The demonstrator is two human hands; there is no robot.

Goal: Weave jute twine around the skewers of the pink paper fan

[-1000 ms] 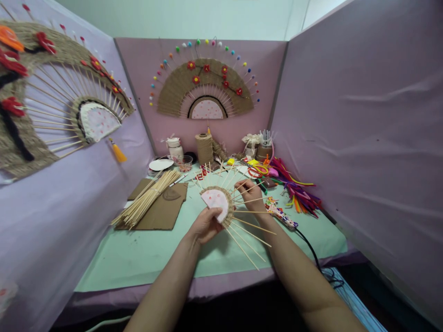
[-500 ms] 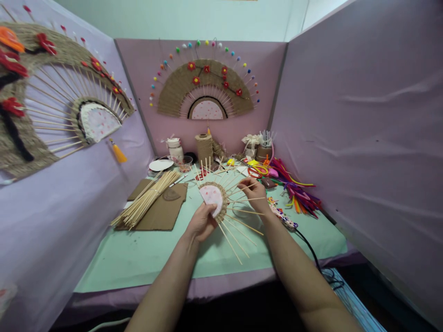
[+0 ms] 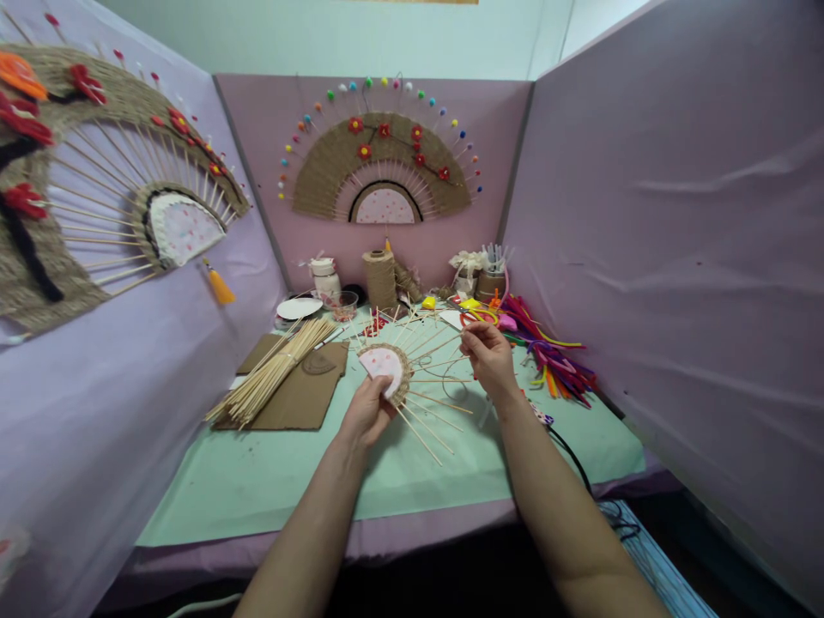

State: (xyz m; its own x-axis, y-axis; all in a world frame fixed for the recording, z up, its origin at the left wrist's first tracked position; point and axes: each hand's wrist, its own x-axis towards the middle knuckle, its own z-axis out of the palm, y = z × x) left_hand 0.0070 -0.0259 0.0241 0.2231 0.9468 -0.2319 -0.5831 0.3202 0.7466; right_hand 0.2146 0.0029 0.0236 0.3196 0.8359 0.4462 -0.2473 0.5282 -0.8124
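Observation:
A small half-round fan frame (image 3: pixel 384 364) has a white, red-dotted centre, a woven twine rim and thin sticks fanning outward. My left hand (image 3: pixel 368 410) is closed on its lower edge, thumb over the white centre. To its right, my right hand (image 3: pixel 487 354) is closed in a pinch on a thin strand of twine, near the tips of the upper right sticks. A loose loop of twine (image 3: pixel 456 388) hangs between the hand and the sticks. The fingertips partly hide the pinched strand.
A bundle of thin sticks (image 3: pixel 274 371) lies on cardboard (image 3: pixel 328 399) at left. Behind stand a twine spool (image 3: pixel 380 281) and a white bottle (image 3: pixel 325 279). Coloured pipe cleaners (image 3: pixel 554 365) and a corded patterned tool (image 3: pixel 539 414) are at right. Finished fans (image 3: pixel 383 150) hang on the panels.
My right hand has moved right, away from the fan frame, still pinched. My left hand has shifted the frame slightly left, and its sticks have moved with it.

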